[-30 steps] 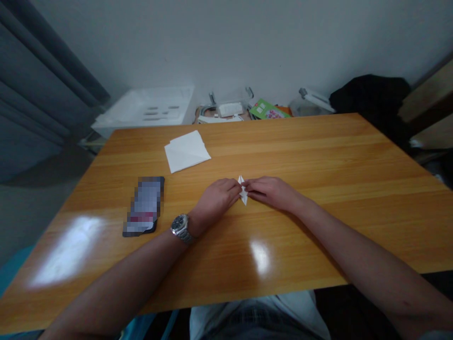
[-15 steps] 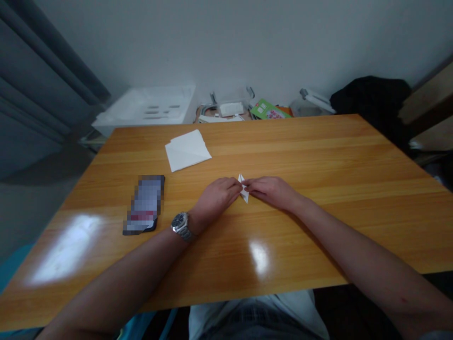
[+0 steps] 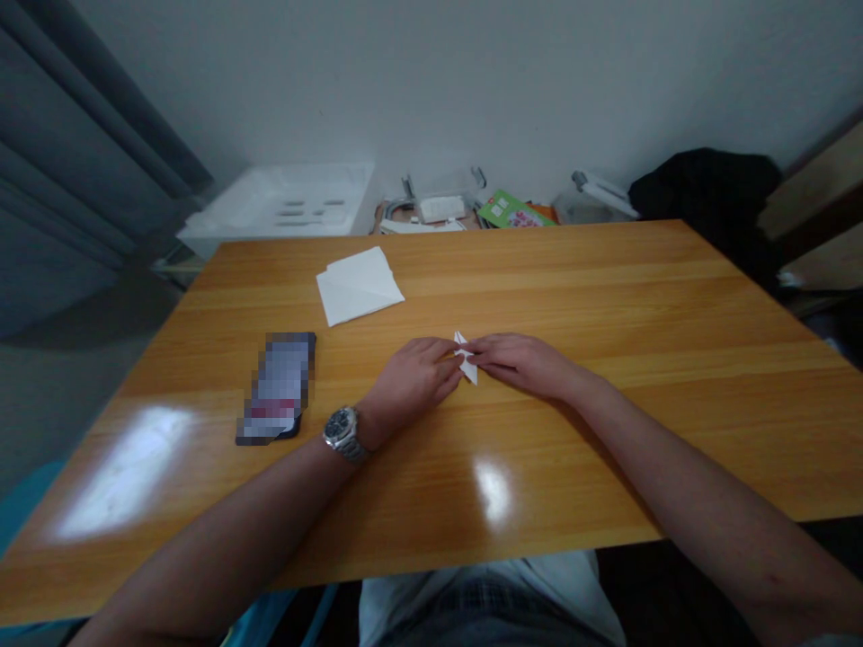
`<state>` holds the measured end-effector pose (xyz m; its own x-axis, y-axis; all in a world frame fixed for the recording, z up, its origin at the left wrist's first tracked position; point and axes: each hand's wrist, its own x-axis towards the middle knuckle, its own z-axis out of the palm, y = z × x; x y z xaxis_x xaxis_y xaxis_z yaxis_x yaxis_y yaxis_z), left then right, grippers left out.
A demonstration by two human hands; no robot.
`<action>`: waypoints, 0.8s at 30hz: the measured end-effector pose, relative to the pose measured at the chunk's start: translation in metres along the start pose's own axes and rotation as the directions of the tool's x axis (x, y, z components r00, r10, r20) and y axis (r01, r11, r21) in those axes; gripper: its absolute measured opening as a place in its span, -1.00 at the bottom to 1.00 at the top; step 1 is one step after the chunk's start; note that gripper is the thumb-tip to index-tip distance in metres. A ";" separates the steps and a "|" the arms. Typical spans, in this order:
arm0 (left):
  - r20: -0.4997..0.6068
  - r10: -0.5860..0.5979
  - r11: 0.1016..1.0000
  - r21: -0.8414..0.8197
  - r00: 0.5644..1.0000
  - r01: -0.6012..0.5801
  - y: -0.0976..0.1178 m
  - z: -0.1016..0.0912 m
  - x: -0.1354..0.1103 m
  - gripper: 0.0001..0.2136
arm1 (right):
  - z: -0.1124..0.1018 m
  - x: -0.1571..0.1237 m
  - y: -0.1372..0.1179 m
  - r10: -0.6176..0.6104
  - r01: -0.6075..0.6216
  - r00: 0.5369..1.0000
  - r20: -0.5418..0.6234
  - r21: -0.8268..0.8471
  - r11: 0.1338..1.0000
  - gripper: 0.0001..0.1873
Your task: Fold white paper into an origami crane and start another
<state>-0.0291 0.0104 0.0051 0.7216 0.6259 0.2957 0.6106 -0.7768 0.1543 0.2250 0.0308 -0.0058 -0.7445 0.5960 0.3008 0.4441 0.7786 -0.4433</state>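
Observation:
A small folded white paper (image 3: 469, 369) with pointed ends lies at the middle of the wooden table (image 3: 573, 296). From its left side, my left hand (image 3: 418, 376) grips it with the fingers closed; a metal watch (image 3: 343, 431) is on that wrist. My right hand (image 3: 519, 361) holds the opposite side, thumb and fingertips pressed on the paper. The fingertips of both hands nearly meet and cover the paper's middle, so its folds there are hidden.
White paper sheets (image 3: 360, 286) lie beyond my left hand. A phone (image 3: 280, 386) with a blurred screen is at the left. Behind the table are a white foam tray (image 3: 270, 202), a green booklet (image 3: 509, 211) and a black cloth-like bundle (image 3: 705, 189).
The lower tip of the folded paper has shifted slightly to the right. My left fingers have moved a little along it; both hands stay on the paper.

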 end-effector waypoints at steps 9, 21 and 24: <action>-0.034 -0.171 0.985 -0.006 0.985 0.171 0.001 -0.001 0.001 -0.61 | 0.010 0.000 -0.001 0.022 -0.026 0.999 -0.028 -0.148 0.989 -0.55; -0.038 -0.132 0.991 -0.022 0.991 0.131 -0.011 0.007 0.001 -0.76 | 0.006 0.002 -0.005 0.006 -0.020 0.994 -0.110 -0.130 0.991 -0.68; -0.045 -0.091 0.995 -0.043 0.995 0.089 -0.014 0.008 0.001 -0.75 | 0.004 0.002 -0.005 0.019 -0.032 0.991 -0.135 -0.094 0.995 -0.69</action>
<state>-0.0341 0.0224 -0.0042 0.6477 0.6904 0.3222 0.6579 -0.7201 0.2206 0.2193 0.0275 -0.0070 -0.6617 0.6317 0.4039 0.5124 0.7742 -0.3715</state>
